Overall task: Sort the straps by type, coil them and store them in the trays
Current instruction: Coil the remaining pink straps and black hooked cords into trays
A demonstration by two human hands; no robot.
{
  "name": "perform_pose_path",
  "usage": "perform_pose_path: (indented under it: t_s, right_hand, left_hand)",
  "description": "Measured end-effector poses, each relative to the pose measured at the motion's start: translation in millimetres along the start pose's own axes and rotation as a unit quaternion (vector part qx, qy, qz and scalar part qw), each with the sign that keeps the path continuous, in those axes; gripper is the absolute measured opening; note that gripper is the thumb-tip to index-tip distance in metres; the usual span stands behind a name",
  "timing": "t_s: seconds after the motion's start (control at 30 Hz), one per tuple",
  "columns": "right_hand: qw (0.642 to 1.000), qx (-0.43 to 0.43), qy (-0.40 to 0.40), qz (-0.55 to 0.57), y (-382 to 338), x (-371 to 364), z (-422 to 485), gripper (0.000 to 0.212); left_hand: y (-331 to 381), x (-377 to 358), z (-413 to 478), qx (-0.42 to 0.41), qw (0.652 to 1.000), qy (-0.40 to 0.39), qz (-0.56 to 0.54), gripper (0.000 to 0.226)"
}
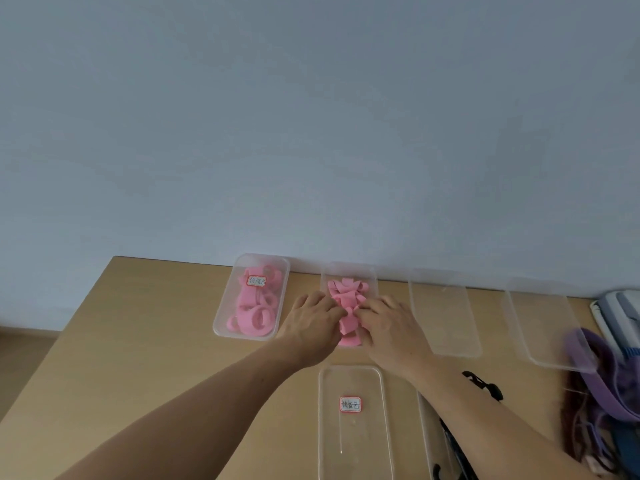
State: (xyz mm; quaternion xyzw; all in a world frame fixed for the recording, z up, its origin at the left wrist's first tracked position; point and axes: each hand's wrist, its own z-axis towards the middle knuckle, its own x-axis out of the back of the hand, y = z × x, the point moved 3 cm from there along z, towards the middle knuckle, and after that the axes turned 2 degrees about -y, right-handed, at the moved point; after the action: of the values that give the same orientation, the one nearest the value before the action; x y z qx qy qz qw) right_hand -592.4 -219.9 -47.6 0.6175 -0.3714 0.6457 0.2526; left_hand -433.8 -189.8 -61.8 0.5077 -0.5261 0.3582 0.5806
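Note:
Both hands meet over a clear tray [371,271] at the back middle of the table, which holds a heap of pink straps [347,292]. My left hand [311,323] and my right hand [389,323] both have their fingers curled on the pink straps at the tray's near end. A second clear tray [224,323] to the left, closed with a labelled lid, holds coiled pink straps [256,317]. A pile of purple and dark straps [606,393] lies at the right edge.
Two clear trays [445,313] [543,323] lie along the wall to the right. A labelled clear lid or tray [353,427] sits near me. Black straps [485,386] lie beside my right forearm. The wooden table's [156,341] left edge falls away.

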Motion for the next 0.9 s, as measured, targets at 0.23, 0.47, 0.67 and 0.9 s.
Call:
perform_pose_path:
  t_s: [0.23, 0.47, 0.67, 0.9]
  right_hand:
    - [0.999, -0.044, 0.002, 0.008, -11.2, 18.3, -17.8, 0.036]
    - [0.985, -0.160, 0.016, 0.058, -27.9, 23.6, -56.6, 0.038]
    - [0.959, -0.258, -0.052, 0.106, -57.6, -6.7, -102.2, 0.047]
    - [0.911, -0.380, -0.128, 0.090, -74.9, -46.2, -132.3, 0.076]
  left_hand:
    - [0.2, 6.8, -5.0, -0.006, 1.000, -0.005, -0.007, 0.045]
    - [11.7, 26.3, -42.3, 0.009, 0.993, 0.010, -0.117, 0.043]
    - [13.5, 4.4, -87.4, 0.003, 0.986, -0.068, -0.153, 0.043]
    - [13.4, -21.4, -117.9, 0.054, 0.966, -0.136, -0.211, 0.045]
